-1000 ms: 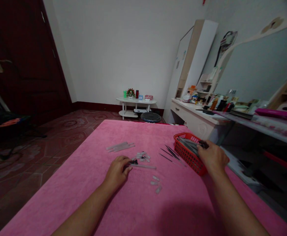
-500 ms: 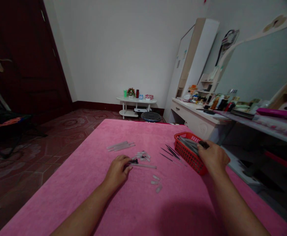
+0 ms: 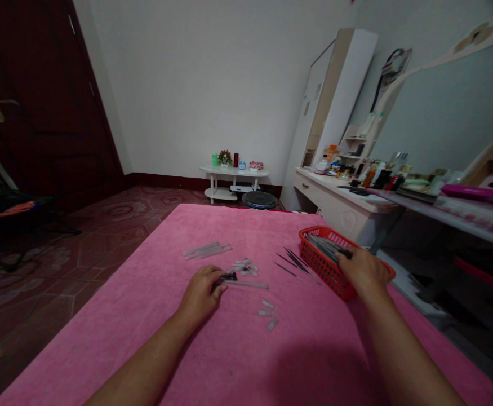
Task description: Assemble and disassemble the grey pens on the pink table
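Note:
My left hand [image 3: 201, 291] rests on the pink cloth [image 3: 212, 361], fingers curled and pinching the black end of a clear pen barrel [image 3: 246, 285] that lies flat, pointing right. Just beyond it sits a small heap of clear caps [image 3: 245, 266]. My right hand [image 3: 363, 269] reaches into the red basket [image 3: 323, 270], fingers closed among the grey pen parts [image 3: 324, 247] inside; what they grip is hidden.
A row of clear barrels [image 3: 207, 250] lies at the back left of the cloth. Thin dark refills [image 3: 293, 262] lie left of the basket. A few loose caps [image 3: 268, 313] sit in front. A dresser [image 3: 334, 206] stands to the right, a small white table [image 3: 233, 180] by the far wall.
My right hand has dipped a little lower into the basket, and the dark piece seen at its fingertips no longer shows. My left hand has stayed put.

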`<state>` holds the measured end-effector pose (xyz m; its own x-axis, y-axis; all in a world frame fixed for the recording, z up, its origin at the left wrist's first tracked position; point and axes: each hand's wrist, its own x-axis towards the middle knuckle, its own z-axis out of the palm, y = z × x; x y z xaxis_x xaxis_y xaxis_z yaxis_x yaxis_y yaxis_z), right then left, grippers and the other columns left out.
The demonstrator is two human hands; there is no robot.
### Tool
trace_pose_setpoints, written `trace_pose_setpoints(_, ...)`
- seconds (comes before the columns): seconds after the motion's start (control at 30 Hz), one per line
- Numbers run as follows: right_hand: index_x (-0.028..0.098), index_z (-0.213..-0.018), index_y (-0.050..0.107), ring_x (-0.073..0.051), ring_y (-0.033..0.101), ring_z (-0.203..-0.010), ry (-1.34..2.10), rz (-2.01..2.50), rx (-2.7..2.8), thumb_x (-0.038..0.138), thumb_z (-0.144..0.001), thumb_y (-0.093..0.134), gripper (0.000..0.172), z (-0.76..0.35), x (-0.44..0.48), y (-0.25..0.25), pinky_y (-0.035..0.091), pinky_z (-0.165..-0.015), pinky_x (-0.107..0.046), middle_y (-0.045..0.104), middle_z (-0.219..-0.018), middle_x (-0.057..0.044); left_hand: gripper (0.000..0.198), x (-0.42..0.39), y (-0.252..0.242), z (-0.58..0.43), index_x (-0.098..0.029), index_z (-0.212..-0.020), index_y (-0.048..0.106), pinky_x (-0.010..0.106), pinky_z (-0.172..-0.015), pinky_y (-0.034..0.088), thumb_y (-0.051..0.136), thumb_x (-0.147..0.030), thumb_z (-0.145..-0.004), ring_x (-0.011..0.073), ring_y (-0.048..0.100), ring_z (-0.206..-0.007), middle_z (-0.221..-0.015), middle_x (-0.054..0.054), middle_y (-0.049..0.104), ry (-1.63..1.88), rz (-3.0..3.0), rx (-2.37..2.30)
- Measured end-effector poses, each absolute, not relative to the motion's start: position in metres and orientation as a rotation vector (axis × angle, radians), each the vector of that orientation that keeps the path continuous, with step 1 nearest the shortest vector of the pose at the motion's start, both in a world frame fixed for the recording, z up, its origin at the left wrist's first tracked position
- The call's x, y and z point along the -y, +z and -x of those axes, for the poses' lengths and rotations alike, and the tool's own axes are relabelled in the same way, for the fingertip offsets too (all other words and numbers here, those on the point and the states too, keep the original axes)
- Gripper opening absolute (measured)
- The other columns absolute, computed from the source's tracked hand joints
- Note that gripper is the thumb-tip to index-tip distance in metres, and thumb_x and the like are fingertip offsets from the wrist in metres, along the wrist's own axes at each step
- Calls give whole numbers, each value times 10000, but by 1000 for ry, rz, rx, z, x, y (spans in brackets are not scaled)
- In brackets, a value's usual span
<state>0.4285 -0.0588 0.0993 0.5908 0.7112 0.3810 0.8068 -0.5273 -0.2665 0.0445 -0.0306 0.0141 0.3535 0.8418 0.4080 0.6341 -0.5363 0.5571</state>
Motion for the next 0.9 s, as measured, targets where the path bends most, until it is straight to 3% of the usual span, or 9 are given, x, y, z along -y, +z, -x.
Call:
trace_pose_setpoints(0.33, 229, -1041, 721, -330, 649, -862, -160, 2581, 1264, 464, -813, 501, 395, -427, 59, 106, 463, -687, -410, 694, -943, -158, 248, 30, 11, -44, -192, -1029, 694, 350, -851, 455, 599, -190, -800, 221, 579, -943, -981, 90, 644, 978, -2325, -1298)
trace_pose_setpoints(0.9, 197, -1074, 687, -302, 649, -897, -164, 2537, 1300, 422, -788, 532, 396, -424, 59, 105, 484, -740, -398, 696, -958, -149, 253, 26, 7, -43, -196, -1039, 687, 350, -863, 445, 594, -204, -804, 225, 572, -958, -1006, 89, 640, 953, -2339, -1302)
